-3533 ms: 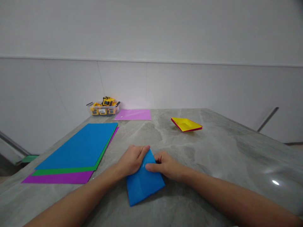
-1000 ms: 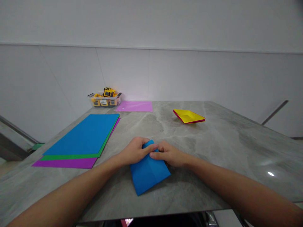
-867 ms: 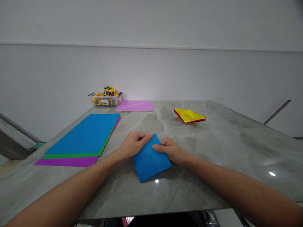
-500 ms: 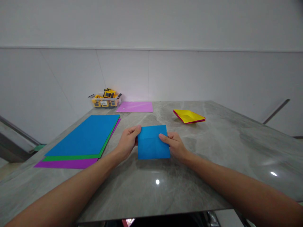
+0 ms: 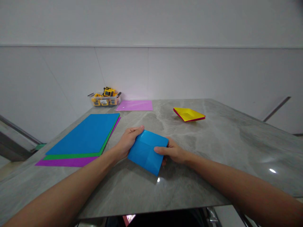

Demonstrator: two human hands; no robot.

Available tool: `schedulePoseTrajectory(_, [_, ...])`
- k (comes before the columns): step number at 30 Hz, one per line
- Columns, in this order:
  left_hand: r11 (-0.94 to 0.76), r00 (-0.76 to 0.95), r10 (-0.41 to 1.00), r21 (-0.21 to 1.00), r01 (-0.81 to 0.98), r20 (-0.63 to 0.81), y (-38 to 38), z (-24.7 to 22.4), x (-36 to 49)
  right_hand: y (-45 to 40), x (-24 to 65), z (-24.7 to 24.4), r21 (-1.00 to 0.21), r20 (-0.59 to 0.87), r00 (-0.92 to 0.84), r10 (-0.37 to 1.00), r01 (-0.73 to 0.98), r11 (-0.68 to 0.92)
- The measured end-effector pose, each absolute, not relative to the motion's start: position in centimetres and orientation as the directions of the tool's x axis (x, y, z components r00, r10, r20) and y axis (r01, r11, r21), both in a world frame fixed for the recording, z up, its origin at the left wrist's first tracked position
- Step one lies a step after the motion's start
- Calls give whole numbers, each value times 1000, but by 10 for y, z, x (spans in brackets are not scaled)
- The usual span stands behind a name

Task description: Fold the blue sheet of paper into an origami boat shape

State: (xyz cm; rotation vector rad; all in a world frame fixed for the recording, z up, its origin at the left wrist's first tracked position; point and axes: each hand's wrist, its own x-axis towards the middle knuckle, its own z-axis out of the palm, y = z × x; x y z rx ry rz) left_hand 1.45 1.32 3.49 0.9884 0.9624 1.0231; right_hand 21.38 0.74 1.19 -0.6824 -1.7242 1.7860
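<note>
A person's two bare hands meet a small blue square of folded paper in the lower middle of the frame. The left hand is clamped on its upper-left corner, thumb on the front face and the other fingers mostly hidden behind. The right hand pinches the right edge, its thumb lying flat across the front and a few fingertips showing beneath. The hands are apart from each other, with the paper between them. The square is turned at a slant, one corner pointing down toward the bottom of the frame, and faint crease lines cross its face. Whether that lower corner touches the grey, marble-patterned tabletop cannot be told.

At the left of the frame lies a stack of large flat sheets: a blue sheet on top, a green sheet under it, and a purple sheet lowest, jutting out along the near and right edges. Right of centre, well apart from the hands, rests a yellow folded-paper piece with a red layer along its underside. In the upper left, near the wall, a clear plastic box holds yellow-and-black toy vehicles, just beside a flat pink rectangular sheet.
</note>
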Motion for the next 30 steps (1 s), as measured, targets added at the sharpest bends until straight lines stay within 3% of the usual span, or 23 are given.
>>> schedulePoseTrajectory(6, [214, 336, 929, 964, -157, -152, 13, 34, 18, 18, 211, 9, -996, 60, -509, 858, -81, 22])
schedulePoseTrajectory(14, [233, 396, 905, 959, -161, -153, 10, 35, 17, 21, 212, 8, -994, 110, -495, 862, -69, 87])
schedulePoseTrajectory(23, [237, 456, 879, 959, -158, -142, 9, 39, 16, 23, 212, 6, -992, 93, -460, 883, -120, 42])
schedulePoseTrajectory(30, [226, 383, 911, 963, -148, -155, 13, 37, 14, 29, 214, 8, -984, 73, -364, 928, -177, 8])
